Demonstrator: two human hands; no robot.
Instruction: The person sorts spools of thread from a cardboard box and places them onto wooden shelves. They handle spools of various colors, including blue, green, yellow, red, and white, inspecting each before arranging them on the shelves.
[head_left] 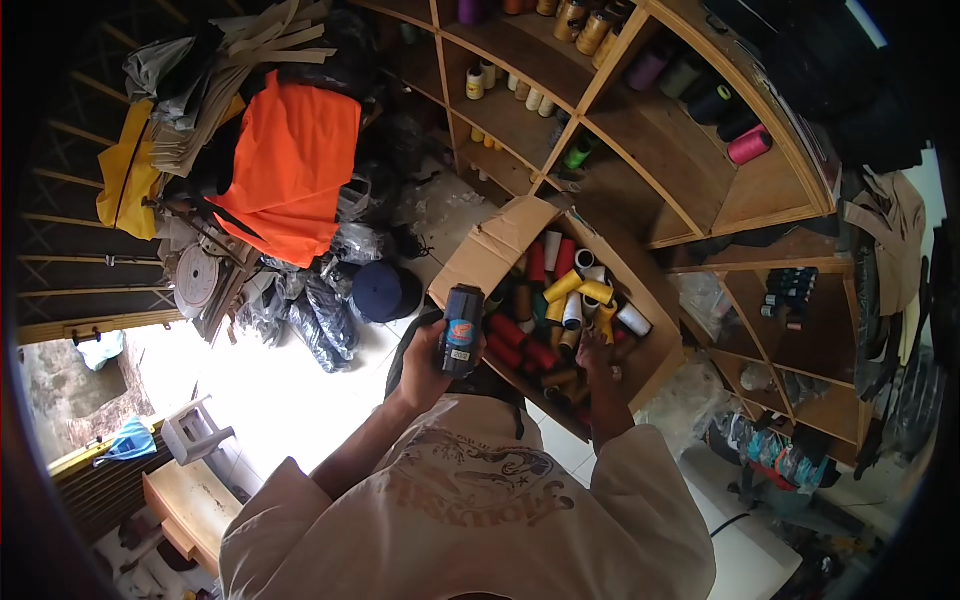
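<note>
My left hand (428, 358) is closed around a black thread spool (461, 330) with a round blue and red label, held upright beside an open cardboard box (497, 243). Inside the box lies a jumble of thread spools: red ones (505, 330), yellow ones (563, 286), white ones (632, 319) and brown ones. My right hand (597, 352) reaches into the box from its near right side. Its fingers are at a golden-yellow spool (605, 320), with the fingertips partly hidden among the spools, so their grip cannot be made out.
Wooden shelves (640, 190) with more spools, including a pink one (749, 145), stand beyond the box. At the left are orange fabric (290, 165), plastic-wrapped bundles (322, 315), a dark blue round object (385, 290), a white stool (195, 430) and a wooden drawer unit (190, 505).
</note>
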